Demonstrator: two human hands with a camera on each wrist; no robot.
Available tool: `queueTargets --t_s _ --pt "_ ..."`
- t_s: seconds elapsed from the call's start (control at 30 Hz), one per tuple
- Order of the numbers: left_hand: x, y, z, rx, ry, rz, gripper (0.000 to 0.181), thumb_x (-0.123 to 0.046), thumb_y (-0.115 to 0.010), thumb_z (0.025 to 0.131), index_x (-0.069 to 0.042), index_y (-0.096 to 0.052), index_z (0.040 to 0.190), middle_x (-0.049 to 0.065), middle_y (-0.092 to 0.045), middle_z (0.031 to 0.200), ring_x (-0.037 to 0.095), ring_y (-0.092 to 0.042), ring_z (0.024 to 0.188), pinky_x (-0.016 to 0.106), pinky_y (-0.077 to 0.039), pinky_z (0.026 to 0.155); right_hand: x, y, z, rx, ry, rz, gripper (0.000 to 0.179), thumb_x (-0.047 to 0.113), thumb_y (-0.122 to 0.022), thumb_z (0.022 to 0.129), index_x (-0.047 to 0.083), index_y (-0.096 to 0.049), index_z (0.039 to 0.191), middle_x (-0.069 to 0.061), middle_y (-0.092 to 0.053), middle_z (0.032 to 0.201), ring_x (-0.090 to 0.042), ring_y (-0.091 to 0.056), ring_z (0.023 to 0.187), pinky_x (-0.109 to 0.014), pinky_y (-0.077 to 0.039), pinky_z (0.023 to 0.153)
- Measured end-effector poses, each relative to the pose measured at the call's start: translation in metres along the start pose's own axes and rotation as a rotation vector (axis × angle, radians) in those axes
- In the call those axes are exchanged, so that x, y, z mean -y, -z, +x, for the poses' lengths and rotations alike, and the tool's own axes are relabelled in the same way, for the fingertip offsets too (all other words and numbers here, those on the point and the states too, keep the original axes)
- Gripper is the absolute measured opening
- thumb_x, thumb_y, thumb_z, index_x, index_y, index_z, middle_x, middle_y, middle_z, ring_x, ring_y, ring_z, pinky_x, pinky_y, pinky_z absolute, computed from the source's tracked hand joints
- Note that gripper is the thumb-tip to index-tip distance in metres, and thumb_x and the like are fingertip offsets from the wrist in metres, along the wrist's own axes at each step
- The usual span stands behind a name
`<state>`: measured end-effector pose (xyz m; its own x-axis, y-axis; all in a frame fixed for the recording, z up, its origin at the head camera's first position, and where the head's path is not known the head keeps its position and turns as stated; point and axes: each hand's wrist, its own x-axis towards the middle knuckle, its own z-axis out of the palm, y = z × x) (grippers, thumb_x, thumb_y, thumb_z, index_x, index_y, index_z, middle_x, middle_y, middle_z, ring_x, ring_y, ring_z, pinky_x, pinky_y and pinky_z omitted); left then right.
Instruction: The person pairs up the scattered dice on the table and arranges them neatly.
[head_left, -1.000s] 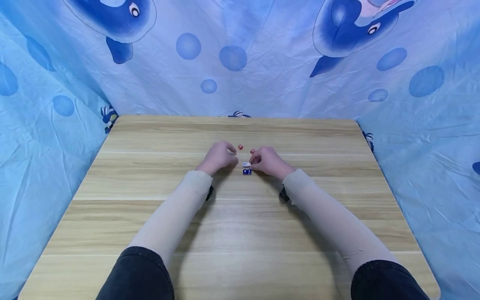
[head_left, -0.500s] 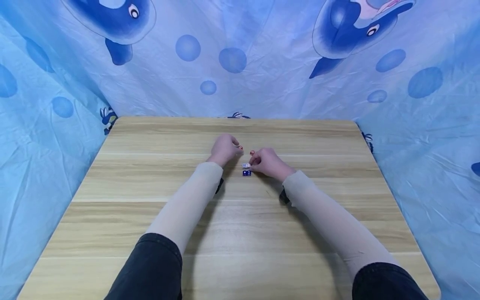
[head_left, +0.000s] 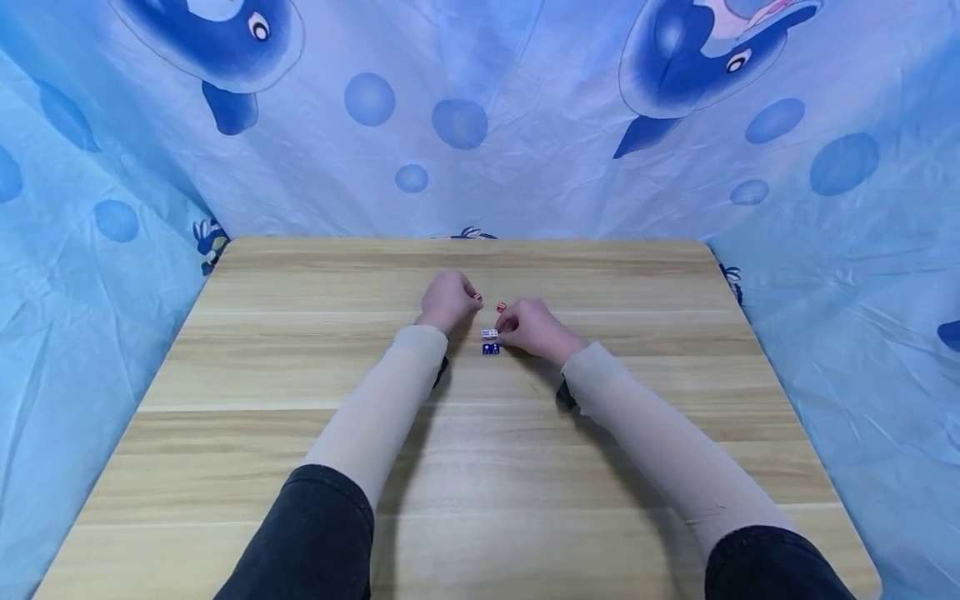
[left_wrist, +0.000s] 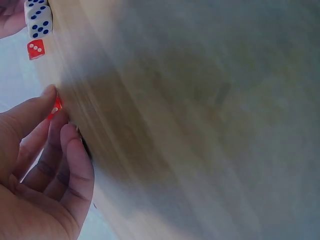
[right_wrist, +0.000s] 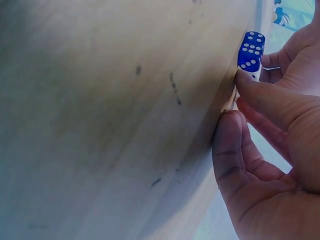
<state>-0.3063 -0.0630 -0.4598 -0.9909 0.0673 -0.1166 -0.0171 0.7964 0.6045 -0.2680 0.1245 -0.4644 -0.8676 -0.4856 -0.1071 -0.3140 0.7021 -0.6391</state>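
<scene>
My left hand (head_left: 446,300) pinches a small red die (left_wrist: 55,108) between thumb and forefinger, low over the wooden tabletop; the fingers hide much of it. My right hand (head_left: 534,327) has its thumb and forefinger at the right end of a pair of white dice (head_left: 489,333), gripping the end die; the far fingertip is partly hidden. Directly in front of the white pair sit two blue dice (right_wrist: 251,50), side by side. A second red die (head_left: 501,307) lies loose behind the white pair, between both hands.
The wooden table (head_left: 300,483) has its back edge just beyond the hands. A blue curtain (head_left: 540,183) with dolphins and bubbles hangs behind it and along both sides. Dark bands are on both wrists.
My left hand has moved right and away from me to the farther red die and now pinches it. My right hand stays at the white dice. The head view has shifted slightly.
</scene>
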Motion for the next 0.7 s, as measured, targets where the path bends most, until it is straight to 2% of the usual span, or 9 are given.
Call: queueTargets --t_s 0.3,0.53,0.7 --pt "0.0007 -0.0006 -0.0007 0.02 0.003 -0.006 0.007 -0.018 -0.084 0.086 -0.013 -0.079 0.087 0.001 -0.073 0.091 0.021 -0.063 0.089 0.04 -0.05 0.083 -0.0024 -0.0005 -0.0006 0.008 -0.009 0.005 0.011 0.015 -0.083 0.087 0.01 -0.08 0.097 0.001 -0.068 0.083 -0.017 -0.06 0.075 -0.031 -0.05 0.071" --pt "-0.0007 -0.0014 -0.0029 0.015 -0.024 0.006 0.01 -0.018 -0.085 0.084 -0.013 -0.079 0.09 0.001 -0.072 0.095 0.022 -0.062 0.091 0.039 -0.05 0.084 -0.0046 0.0005 -0.0002 -0.01 0.001 0.013 0.01 0.015 -0.084 0.087 0.009 -0.08 0.095 0.001 -0.068 0.081 -0.017 -0.059 0.074 -0.031 -0.049 0.07" --pt "-0.0012 0.0 -0.0057 0.018 -0.004 0.001 0.011 -0.017 -0.085 0.084 -0.011 -0.079 0.091 0.004 -0.072 0.096 0.023 -0.062 0.092 0.04 -0.05 0.085 -0.005 -0.0011 -0.0001 -0.002 0.001 0.02 0.011 0.015 -0.083 0.088 0.009 -0.08 0.096 0.002 -0.068 0.081 -0.016 -0.06 0.074 -0.031 -0.05 0.07"
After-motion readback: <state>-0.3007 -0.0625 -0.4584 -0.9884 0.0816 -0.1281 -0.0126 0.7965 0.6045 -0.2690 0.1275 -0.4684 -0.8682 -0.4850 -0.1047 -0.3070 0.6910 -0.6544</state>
